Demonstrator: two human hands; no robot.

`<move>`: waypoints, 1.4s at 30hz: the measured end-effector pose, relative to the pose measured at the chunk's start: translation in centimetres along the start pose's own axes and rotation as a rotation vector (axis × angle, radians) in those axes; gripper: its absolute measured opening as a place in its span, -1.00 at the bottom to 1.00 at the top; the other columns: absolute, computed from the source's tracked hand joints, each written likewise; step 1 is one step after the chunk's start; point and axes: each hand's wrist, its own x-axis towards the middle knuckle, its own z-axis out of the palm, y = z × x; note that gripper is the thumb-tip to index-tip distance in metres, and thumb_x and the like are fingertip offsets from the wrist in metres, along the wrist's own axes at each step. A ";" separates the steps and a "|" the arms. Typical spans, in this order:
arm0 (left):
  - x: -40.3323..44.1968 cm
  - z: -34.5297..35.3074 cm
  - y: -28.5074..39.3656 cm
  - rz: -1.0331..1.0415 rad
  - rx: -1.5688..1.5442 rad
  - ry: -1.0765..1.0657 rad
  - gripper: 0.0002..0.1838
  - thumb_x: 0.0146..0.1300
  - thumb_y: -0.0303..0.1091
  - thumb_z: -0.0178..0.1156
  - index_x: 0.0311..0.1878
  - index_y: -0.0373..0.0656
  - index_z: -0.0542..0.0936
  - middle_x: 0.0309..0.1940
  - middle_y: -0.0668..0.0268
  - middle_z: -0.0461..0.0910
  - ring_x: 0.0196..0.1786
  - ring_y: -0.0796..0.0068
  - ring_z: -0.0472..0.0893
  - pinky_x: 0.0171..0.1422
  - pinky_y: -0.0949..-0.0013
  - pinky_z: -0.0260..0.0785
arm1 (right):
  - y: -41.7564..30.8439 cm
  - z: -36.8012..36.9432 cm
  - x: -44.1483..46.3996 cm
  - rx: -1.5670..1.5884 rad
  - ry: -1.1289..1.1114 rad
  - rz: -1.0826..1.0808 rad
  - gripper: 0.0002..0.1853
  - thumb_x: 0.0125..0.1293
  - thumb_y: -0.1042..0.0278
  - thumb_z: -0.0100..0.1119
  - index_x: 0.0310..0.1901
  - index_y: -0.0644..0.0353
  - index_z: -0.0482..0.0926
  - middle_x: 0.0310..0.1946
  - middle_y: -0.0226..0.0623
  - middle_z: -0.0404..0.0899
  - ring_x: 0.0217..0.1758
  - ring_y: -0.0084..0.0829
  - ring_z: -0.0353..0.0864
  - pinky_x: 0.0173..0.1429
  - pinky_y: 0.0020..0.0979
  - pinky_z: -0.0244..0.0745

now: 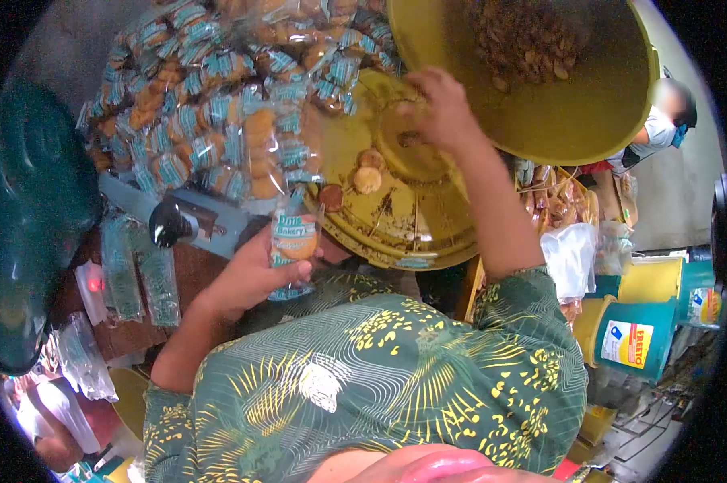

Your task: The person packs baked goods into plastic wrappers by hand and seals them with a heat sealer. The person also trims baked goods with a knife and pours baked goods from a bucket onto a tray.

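- If the left hand (263, 266), clamped around the clear, teal-printed plastic packet (296, 229), squeezes unevenly, the contents could crumble.
- A careless sweep by the right hand (440, 117), over the round yellow plastic lid (411, 229), could scatter the pale-brown round baked pieces (369, 171); blur hides whether its fingers grip anything.
- The packet, near the lid's edge, looks glossy, with golden-brown contents showing.

Left hand (260, 266) curled in grip, left forearm (206, 306) angled inward; right hand (440, 111) farther forward, blurred, right forearm (498, 205) extended.
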 end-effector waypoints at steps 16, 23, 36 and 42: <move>0.9 -0.4 1.3 -0.167 0.103 -0.022 -0.27 0.25 -0.38 0.37 0.41 -0.19 0.22 0.11 0.24 0.57 0.22 0.46 0.51 0.34 0.30 0.32 | 26.0 3.0 13.1 -0.069 0.084 0.715 -0.33 0.28 0.01 0.30 0.36 0.05 0.35 0.39 -0.03 0.26 0.45 0.01 0.23 0.46 -0.10 0.21; 0.9 -0.3 1.4 -0.166 0.141 -0.027 -0.29 0.26 -0.43 0.35 0.42 -0.16 0.23 0.13 0.24 0.56 0.23 0.47 0.50 0.37 0.30 0.30 | 27.6 3.8 14.3 -0.011 0.083 0.694 -0.31 0.27 0.04 0.31 0.38 0.07 0.34 0.41 -0.04 0.24 0.46 -0.01 0.24 0.47 -0.12 0.22; 1.1 -0.6 0.2 0.063 0.215 -0.045 -0.29 0.28 -0.31 0.34 0.42 -0.20 0.23 0.14 0.29 0.54 0.18 0.48 0.53 0.28 0.34 0.38 | 3.2 -1.5 0.5 0.248 -0.387 0.382 -0.28 0.24 0.12 0.35 0.40 0.09 0.31 0.42 -0.03 0.22 0.47 -0.04 0.23 0.48 -0.18 0.23; 0.5 -0.4 -0.6 0.095 0.091 -0.018 -0.27 0.25 -0.24 0.37 0.43 -0.15 0.27 0.05 0.31 0.59 0.08 0.48 0.57 0.11 0.30 0.50 | -1.6 -4.7 -6.8 0.180 -0.123 0.203 -0.28 0.11 0.21 0.47 0.32 0.06 0.40 0.33 0.01 0.30 0.42 0.00 0.29 0.47 -0.19 0.25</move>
